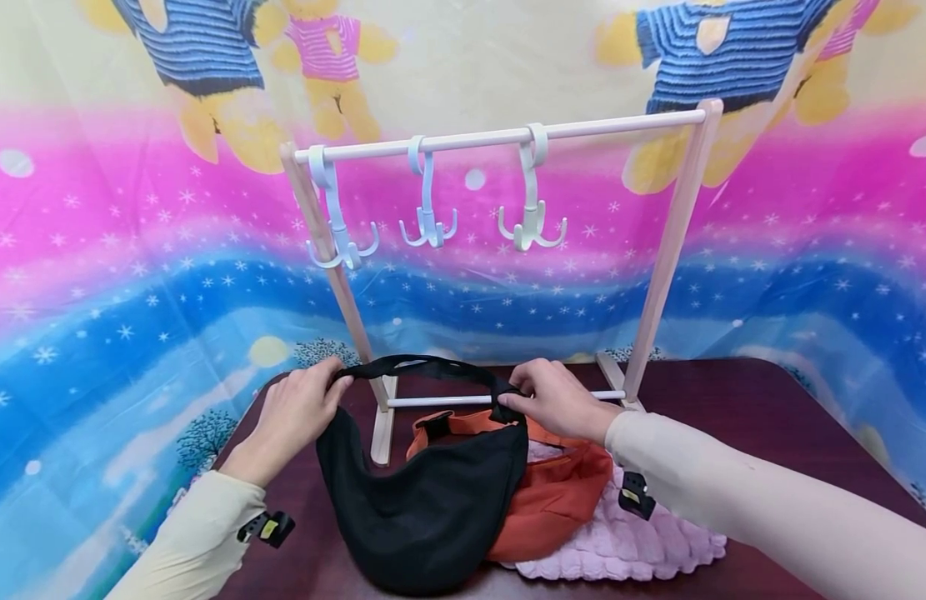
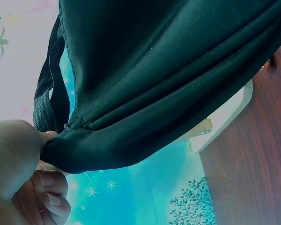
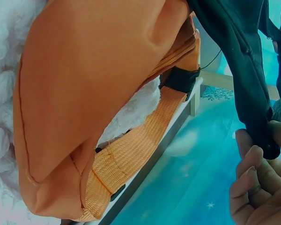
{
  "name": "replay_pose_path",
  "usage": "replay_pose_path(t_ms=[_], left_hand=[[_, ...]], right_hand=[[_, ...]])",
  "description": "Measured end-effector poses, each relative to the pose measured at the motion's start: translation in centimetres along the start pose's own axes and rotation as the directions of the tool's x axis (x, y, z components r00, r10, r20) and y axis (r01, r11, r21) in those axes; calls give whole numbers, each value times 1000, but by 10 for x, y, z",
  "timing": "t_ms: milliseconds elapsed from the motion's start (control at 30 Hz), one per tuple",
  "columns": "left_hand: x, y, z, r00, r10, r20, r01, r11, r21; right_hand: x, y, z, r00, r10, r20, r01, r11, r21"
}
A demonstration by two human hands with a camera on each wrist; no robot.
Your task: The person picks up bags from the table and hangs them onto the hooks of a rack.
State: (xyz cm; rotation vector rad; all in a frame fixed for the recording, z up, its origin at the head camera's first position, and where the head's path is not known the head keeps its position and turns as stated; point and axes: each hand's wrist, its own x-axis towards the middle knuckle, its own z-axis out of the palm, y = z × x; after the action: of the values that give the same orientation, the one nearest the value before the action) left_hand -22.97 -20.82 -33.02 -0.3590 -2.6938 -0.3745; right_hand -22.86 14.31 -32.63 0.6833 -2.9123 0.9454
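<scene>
A black crescent-shaped shoulder bag (image 1: 432, 508) hangs between my two hands at the front of the table. My left hand (image 1: 301, 408) pinches its upper left corner where the strap (image 1: 425, 363) begins. At the opposite corner my right hand (image 1: 556, 396) pinches the bag between thumb and fingers, and the strap arches between them. In the left wrist view the bag's dark fabric (image 2: 145, 93) spreads out from the gripped corner. Behind the bag lies an orange-red waist bag (image 1: 553, 500) with a webbing strap and black buckle (image 3: 180, 79), on top of a fluffy pink bag or cloth (image 1: 643, 542).
A wooden rack (image 1: 673, 250) stands at the back of the dark red-brown table (image 1: 763, 433). From its white top bar (image 1: 470, 142) hang three multi-prong hooks: left (image 1: 344, 242), middle (image 1: 428, 225) and right (image 1: 532, 221). A printed backdrop (image 1: 117, 275) surrounds the table.
</scene>
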Motion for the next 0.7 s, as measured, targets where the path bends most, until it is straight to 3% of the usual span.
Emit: replay_pose_path(t_ms=[700], left_hand=[[-1, -4, -1, 1000, 21, -14, -21, 1000, -8]], right_hand=[[2, -2, -1, 1000, 20, 24, -20, 1000, 19]])
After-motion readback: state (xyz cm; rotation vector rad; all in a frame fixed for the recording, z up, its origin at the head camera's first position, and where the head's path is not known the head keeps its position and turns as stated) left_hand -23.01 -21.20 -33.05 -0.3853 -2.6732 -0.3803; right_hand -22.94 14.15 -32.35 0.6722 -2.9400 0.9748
